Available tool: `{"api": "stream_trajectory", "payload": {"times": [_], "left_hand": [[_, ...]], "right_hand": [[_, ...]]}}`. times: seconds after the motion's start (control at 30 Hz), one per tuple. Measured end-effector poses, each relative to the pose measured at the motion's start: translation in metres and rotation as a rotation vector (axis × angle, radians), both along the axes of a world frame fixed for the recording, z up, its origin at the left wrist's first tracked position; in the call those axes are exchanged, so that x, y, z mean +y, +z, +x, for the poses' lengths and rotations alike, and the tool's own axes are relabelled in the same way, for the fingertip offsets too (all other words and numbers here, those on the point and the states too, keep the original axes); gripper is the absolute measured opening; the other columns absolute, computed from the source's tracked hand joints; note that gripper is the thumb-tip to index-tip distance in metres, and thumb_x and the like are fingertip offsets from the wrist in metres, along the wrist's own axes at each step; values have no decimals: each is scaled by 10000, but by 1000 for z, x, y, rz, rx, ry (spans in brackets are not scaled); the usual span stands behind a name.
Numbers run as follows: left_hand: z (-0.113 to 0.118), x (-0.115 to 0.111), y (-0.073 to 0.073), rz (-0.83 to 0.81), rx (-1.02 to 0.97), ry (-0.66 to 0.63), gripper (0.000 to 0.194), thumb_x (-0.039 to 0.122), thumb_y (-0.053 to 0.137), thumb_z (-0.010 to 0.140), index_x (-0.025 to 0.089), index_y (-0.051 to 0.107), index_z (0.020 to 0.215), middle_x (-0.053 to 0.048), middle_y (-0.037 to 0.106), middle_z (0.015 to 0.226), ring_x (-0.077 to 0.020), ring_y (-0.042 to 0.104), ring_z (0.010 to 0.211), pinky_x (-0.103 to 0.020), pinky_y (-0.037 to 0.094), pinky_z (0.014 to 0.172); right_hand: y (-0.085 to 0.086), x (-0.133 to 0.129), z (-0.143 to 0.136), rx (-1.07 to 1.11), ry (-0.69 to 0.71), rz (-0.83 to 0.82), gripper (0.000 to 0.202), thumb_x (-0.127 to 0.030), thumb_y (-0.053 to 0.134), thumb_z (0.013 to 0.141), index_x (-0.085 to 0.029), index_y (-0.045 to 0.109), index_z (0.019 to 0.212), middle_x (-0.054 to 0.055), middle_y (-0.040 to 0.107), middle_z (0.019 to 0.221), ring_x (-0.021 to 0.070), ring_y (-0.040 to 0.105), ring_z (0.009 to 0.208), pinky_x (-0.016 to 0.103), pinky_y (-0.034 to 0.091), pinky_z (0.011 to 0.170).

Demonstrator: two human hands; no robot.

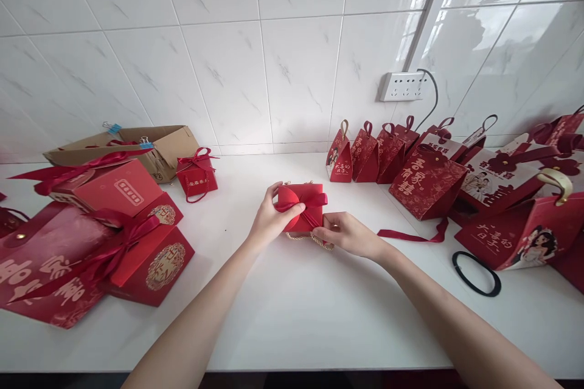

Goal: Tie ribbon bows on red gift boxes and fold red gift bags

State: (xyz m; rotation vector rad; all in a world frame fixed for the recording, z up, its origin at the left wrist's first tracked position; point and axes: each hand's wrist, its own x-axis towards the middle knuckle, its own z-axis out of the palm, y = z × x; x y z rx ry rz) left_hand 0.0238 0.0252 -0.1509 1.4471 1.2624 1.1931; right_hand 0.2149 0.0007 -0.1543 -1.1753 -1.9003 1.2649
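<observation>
A small red gift box (296, 193) lies on the white table in front of me. Across its top runs a dark red satin ribbon (314, 200), gathered at the middle. My left hand (268, 217) grips the box's left side, its thumb pressed on the gathered ribbon. At the lower right corner, my right hand (349, 236) has its fingers pinched together, apparently on a ribbon end that they mostly cover. A twisted gold cord (301, 238) hangs out along the near edge of the box.
Stacked red gift boxes (132, 182) fill the left, before an open cardboard box (171, 149). A small red box (198, 179) stands beside it. Several red bags (426, 182) line the right. A loose ribbon (410, 236) and a black ring (477, 273) lie nearby. A power socket (404, 86) is behind.
</observation>
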Motion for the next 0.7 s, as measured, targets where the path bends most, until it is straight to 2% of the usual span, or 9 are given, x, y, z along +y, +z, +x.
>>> {"api": "stream_trajectory", "payload": {"times": [0.5,0.7], "left_hand": [[0,-1,3,-9,9,5,652,362,741,698,256,439,1266,-86,497,1349,-258,495,1223,-386,409,1007],[0,0,3,-12,31,13,674,380,742,693,260,425,1276,-85,499,1343,-255,511,1196,-386,428,973]], "right_hand": [[-1,1,2,44,30,-20,365,-363,553,835,-200,369,565,-30,532,603,109,480,575,268,380,597],[0,0,3,28,53,-13,358,-338,558,830,-200,363,565,-22,542,624,111,484,583,264,382,589]]}}
